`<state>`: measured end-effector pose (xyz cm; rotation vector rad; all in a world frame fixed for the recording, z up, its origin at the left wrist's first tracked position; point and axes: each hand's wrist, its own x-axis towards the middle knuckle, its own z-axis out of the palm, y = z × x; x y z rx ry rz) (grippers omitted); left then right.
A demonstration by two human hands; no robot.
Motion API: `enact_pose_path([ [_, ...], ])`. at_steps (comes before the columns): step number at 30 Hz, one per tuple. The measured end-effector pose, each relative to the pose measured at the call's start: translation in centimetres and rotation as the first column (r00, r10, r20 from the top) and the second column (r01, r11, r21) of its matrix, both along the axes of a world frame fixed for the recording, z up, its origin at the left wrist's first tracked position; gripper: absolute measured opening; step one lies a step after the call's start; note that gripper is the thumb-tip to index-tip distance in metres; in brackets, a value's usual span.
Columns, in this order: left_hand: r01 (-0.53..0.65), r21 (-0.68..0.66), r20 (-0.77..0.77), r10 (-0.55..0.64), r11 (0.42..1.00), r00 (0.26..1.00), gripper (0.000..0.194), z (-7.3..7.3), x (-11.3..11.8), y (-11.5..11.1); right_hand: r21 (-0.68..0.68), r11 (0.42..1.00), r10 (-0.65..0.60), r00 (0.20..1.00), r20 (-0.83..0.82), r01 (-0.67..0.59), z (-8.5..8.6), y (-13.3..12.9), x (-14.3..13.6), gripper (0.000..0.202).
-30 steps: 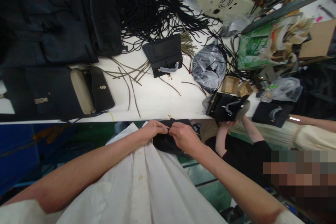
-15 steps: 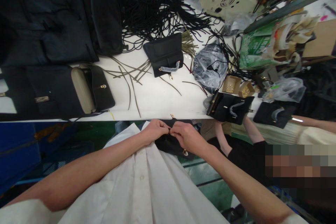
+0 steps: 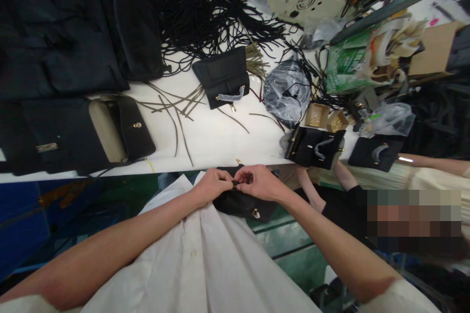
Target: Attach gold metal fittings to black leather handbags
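A black handbag (image 3: 240,205) with a gold clasp is held close against my white shirt, below the table's edge. My left hand (image 3: 216,186) is closed, its thumb and fingertips pinching a small black piece at the top of the bag. From the other side my right hand (image 3: 259,184) pinches the same piece, thumb and forefinger meeting near the left fingertips. What the piece is, a strap end or a handle end, is too small to tell. My hands cover part of the bag.
Another black handbag (image 3: 223,78) with a wrapped handle lies on the white table (image 3: 213,142). Black cords (image 3: 198,14) are heaped behind it, and more bags (image 3: 121,127) stand left. At right, a co-worker's hands are by a black bag (image 3: 317,146), near small boxes (image 3: 316,116) of gold hardware.
My right hand has turned and its fingers have opened up a little, so the small black piece now shows between both hands. The whole view has shifted slightly.
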<state>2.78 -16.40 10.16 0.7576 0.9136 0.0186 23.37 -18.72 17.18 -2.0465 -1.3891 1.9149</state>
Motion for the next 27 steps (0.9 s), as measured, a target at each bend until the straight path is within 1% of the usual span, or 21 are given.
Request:
enact_pose_path([
  [3,-0.01,0.034,0.028,0.009,0.999,1.0,0.014,0.4,-0.2,0.4,-0.015,0.999,-0.039,0.999,-0.003,0.039,-0.4,-0.3,-0.1,0.018],
  [8,-0.016,0.115,0.043,0.012,0.993,0.999,0.017,1.2,-0.5,1.2,0.029,0.992,-0.121,0.988,0.092,0.119,-0.1,-0.7,-0.8,0.02],
  [10,-0.006,0.146,0.035,0.001,0.989,0.999,0.017,1.5,-0.5,1.3,-0.003,0.992,-0.126,0.989,0.08,0.126,0.0,-0.7,-0.6,0.018],
  [12,0.009,0.172,0.03,-0.014,0.985,0.999,0.018,1.7,-0.4,1.4,-0.065,0.991,-0.113,0.993,0.026,0.115,-0.1,-0.7,-0.3,0.008],
  [13,0.014,0.182,0.027,-0.019,0.983,0.999,0.018,1.7,-0.4,1.4,-0.094,0.99,-0.111,0.994,-0.005,0.11,-0.2,-0.7,-0.1,0.006],
  [15,0.017,0.199,0.014,-0.02,0.98,1.0,0.018,1.6,-0.4,1.5,-0.133,0.983,-0.132,0.99,-0.05,0.124,-0.7,-1.0,0.1,0.013],
  [17,0.018,0.211,0.0,-0.018,0.977,1.0,0.018,1.5,-0.5,1.7,-0.158,0.971,-0.191,0.98,-0.063,0.179,-1.3,-1.3,0.1,0.018],
  [20,0.031,0.217,-0.006,-0.031,0.976,1.0,0.018,1.3,-0.6,1.7,-0.199,0.948,-0.267,0.962,-0.064,0.25,-2.1,-1.6,-0.1,0.031],
  [22,0.045,0.22,-0.005,-0.045,0.974,0.999,0.019,1.2,-0.6,1.6,-0.235,0.94,-0.271,0.96,-0.076,0.247,-2.3,-1.6,-0.1,0.028],
  [24,0.056,0.23,-0.013,-0.054,0.972,0.998,0.019,1.2,-0.6,1.6,-0.256,0.939,-0.258,0.963,-0.082,0.23,-2.2,-1.2,-0.1,0.02],
  [27,0.076,0.257,-0.041,-0.068,0.963,0.997,0.018,0.9,-0.4,1.9,-0.237,0.941,-0.259,0.965,-0.047,0.241,-2.0,-0.6,-0.3,0.014],
])
